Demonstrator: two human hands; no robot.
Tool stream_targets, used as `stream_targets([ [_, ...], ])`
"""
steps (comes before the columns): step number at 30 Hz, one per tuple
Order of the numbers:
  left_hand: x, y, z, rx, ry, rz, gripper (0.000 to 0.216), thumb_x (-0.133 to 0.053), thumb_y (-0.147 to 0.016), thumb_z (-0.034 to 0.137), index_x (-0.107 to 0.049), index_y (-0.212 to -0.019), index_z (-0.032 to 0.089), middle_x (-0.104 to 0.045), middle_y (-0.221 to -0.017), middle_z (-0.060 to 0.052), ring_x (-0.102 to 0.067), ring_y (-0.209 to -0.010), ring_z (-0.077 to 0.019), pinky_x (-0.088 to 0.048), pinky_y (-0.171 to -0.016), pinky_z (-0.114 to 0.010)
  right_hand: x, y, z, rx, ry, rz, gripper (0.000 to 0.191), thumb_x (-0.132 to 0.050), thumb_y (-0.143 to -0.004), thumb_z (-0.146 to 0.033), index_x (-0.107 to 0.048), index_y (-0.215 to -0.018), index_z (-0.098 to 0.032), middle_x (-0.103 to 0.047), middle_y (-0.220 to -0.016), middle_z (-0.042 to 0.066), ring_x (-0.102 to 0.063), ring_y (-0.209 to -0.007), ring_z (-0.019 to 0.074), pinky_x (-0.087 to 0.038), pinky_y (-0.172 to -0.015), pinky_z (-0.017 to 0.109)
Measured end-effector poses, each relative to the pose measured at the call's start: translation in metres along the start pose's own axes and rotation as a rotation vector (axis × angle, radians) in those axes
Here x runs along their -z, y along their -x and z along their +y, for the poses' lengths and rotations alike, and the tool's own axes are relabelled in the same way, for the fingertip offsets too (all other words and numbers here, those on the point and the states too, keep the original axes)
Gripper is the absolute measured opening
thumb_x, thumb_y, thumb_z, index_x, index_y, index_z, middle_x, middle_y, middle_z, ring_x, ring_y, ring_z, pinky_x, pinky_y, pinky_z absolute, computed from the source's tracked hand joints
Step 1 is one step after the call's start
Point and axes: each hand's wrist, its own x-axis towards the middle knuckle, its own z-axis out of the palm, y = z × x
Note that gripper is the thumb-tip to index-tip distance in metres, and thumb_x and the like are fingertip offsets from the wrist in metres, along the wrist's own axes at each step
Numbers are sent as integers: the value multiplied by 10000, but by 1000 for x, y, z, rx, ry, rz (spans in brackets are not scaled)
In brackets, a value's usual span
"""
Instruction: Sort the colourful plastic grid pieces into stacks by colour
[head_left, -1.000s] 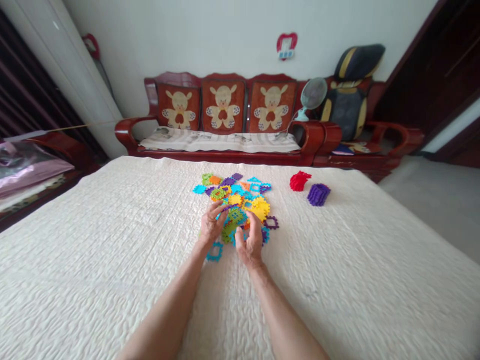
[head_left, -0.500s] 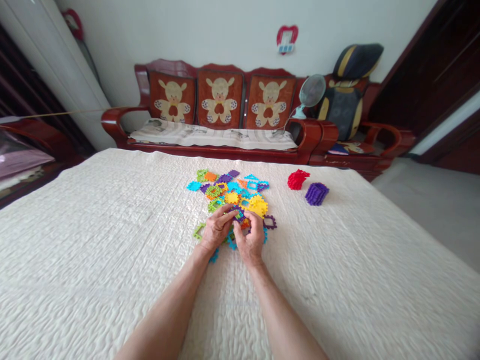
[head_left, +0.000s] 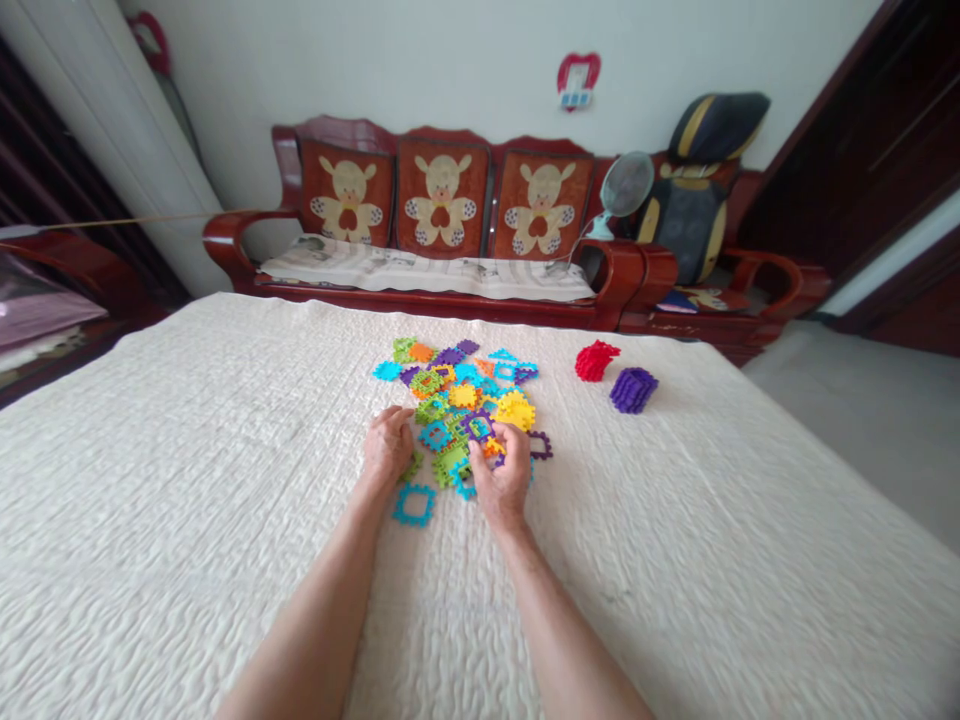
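Observation:
A heap of flat interlocking plastic tiles (head_left: pixel 457 395) in blue, yellow, green, orange and purple lies on the cream quilt (head_left: pixel 187 480). My right hand (head_left: pixel 501 470) is closed at the heap's near edge and pinches a purple square tile (head_left: pixel 478 426) between thumb and fingers. My left hand (head_left: pixel 388 443) rests curled at the heap's left edge, knuckles up, touching a green tile; I cannot make out anything in it. A blue frame tile (head_left: pixel 413 504) lies alone just below my left hand.
A red tile stack (head_left: pixel 595 360) and a purple tile stack (head_left: pixel 634 389) sit apart to the right of the heap. Behind the quilt stands a dark red wooden sofa (head_left: pixel 450 215) with bear cushions, a small fan (head_left: pixel 622 190) and a backpack (head_left: pixel 694 180).
My left hand let go of the purple tile and slid left to the heap's edge. My right hand kept the tile and stayed put. The blue frame tile is uncovered now.

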Motion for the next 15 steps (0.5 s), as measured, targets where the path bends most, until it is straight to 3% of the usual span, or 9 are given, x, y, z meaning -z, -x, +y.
stream_targets([
  [8, 11, -14, -16, 106, -67, -12, 301, -504, -798, 161, -753, -961, 203, -748, -1124, -101, -692, -1044, -260, -519, -1012, -417, -2, 0, 3, 6, -1, 13, 300, -644, -907, -348, -556, -1160, -212, -635, -1098, 109, -618, -1012, 247, -560, -882, 437],
  [11, 12, -17, -13, 71, -147, -62, 277, -558, -828, 273, -754, -1012, 205, -732, -1158, -110, -650, -1110, -280, -481, -1058, -443, -2, 0, 2, -8, -3, 6, 300, -644, -900, -334, -556, -1161, -216, -638, -1104, 113, -620, -1022, 254, -557, -895, 448],
  [15, 14, -19, -11, 64, -282, -175, 403, -527, -909, 478, -728, -1147, 222, -654, -1343, -121, -543, -1266, -315, -445, -1072, -478, -2, 0, 1, -11, -3, 8, 302, -644, -894, -340, -557, -1156, -219, -640, -1083, 111, -622, -1025, 260, -559, -900, 450],
])
